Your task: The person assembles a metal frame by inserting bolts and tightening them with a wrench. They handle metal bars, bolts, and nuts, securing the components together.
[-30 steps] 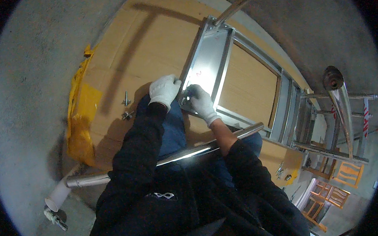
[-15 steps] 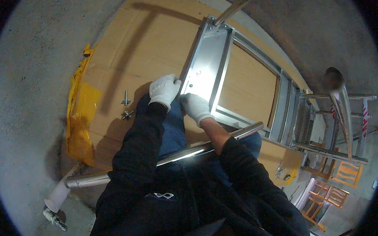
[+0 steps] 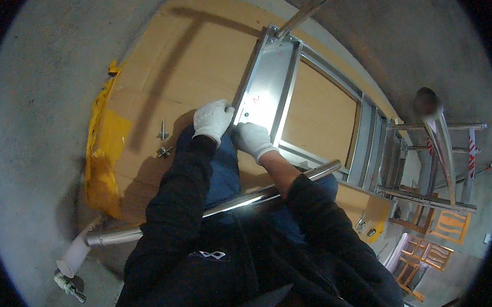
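White gloves cover both my hands at the near end of a metal frame (image 3: pixel 265 82) made of silvery channel pieces. My left hand (image 3: pixel 213 121) is closed against the outer side of the frame's left rail, its fingertips at the metal edge. Just inside that rail, my right hand (image 3: pixel 253 140) is closed too, with its fingers bent down by the rail. Whatever the fingers grip is hidden by the gloves. A small dark hole (image 3: pixel 247 114) shows in the plate beside my right hand. Left of my left knee lie loose bolts with nuts (image 3: pixel 163 131) on the cardboard.
Across my lap runs a shiny metal tube (image 3: pixel 243 201). Cardboard (image 3: pixel 210 47) lies under the frame, with yellow tape (image 3: pixel 103 163) at its left edge. Another tube (image 3: pixel 318 6) rises from the frame's far corner. Wooden chairs (image 3: pixel 452 226) and more tubing stand at the right.
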Available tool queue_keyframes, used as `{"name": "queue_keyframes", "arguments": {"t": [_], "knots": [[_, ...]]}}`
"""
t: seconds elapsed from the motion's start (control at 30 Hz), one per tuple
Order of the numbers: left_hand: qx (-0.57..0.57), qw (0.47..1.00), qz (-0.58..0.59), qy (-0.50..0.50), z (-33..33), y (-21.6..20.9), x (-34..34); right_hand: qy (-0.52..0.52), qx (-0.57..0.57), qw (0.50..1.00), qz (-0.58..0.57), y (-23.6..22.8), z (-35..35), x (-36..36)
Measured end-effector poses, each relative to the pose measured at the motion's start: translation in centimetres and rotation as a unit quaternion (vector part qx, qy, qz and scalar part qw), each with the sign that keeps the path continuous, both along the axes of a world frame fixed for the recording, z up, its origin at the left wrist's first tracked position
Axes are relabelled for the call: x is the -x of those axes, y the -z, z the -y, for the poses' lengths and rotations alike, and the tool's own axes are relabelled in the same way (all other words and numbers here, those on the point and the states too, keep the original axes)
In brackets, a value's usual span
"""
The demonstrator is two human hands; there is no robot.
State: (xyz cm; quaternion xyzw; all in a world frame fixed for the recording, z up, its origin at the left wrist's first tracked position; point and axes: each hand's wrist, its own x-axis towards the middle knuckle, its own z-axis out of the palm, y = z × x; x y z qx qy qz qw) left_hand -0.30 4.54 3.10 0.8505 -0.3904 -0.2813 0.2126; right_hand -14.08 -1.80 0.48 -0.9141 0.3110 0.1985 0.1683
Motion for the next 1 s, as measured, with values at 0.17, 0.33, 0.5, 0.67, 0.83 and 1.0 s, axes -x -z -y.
{"name": "queue_keyframes", "arguments": {"t": [0.17,0.33,0.5,0.67,0.83,1.0], "knots": [[-0.013,1.000,-0.016,0.007,0.2,-0.3,0.0,-0.009,0.005,1.000,-0.012,1.6,0.4,-0.1],[-0.009,1.000,-0.015,0.009,0.1,-0.4,0.1,-0.050,0.037,0.997,0.042,2.1,0.4,0.2],[-0.009,1.000,-0.008,0.010,0.2,0.1,-0.1,-0.078,0.047,0.995,0.032,1.9,-0.2,0.0],[0.000,1.000,0.001,0.011,0.1,0.2,0.1,-0.076,0.069,0.991,0.083,1.8,-0.5,0.5],[-0.006,1.000,-0.010,0.006,0.3,0.3,0.0,-0.060,0.066,0.995,0.034,1.6,-0.8,-0.2],[-0.001,1.000,0.003,0.006,0.0,0.1,-0.1,-0.065,0.060,0.994,0.070,1.3,-0.7,0.1]]}}
